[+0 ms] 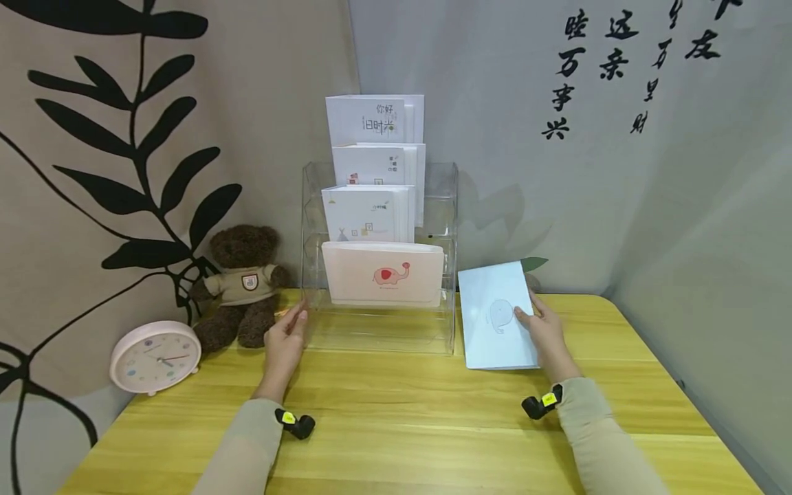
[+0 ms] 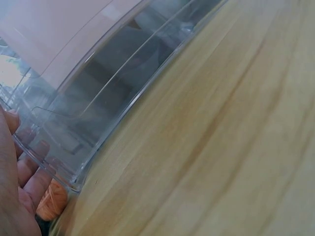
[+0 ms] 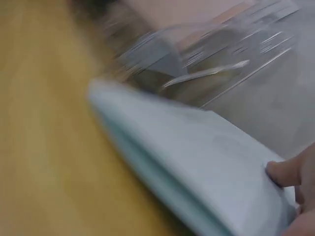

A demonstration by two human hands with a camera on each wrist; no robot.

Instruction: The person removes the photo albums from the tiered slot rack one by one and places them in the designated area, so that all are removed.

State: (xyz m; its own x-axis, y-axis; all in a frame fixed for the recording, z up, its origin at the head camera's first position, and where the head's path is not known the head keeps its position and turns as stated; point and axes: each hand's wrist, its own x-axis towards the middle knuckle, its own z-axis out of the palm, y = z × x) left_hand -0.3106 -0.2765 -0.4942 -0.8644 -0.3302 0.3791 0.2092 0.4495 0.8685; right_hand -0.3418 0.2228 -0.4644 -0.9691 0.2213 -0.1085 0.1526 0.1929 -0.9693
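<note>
My right hand (image 1: 547, 333) pinches a light blue notebook (image 1: 489, 302) with a whale-like drawing on its cover, thumb in front, just right of the clear plastic display rack (image 1: 380, 330). In the right wrist view the thumb (image 3: 283, 173) lies on the notebook's cover (image 3: 197, 157); motion blurs its near edge. My left hand (image 1: 287, 340) touches the rack's lower left side, its fingers (image 2: 37, 184) fairly straight along the wall, partly seen through the plastic. On the tiers stand white notebooks (image 1: 365, 213) and, lowest of them, pink notebooks (image 1: 346, 275) with a red elephant.
A brown teddy bear (image 1: 244, 275) sits left of the rack, beside a pink alarm clock (image 1: 156, 357). An orange ball of yarn (image 2: 51, 201) lies by the rack's left corner. Behind the blue notebook a green leaf (image 1: 533, 263) shows. Curtains with printed leaves and writing hang behind the wooden table (image 1: 408, 426).
</note>
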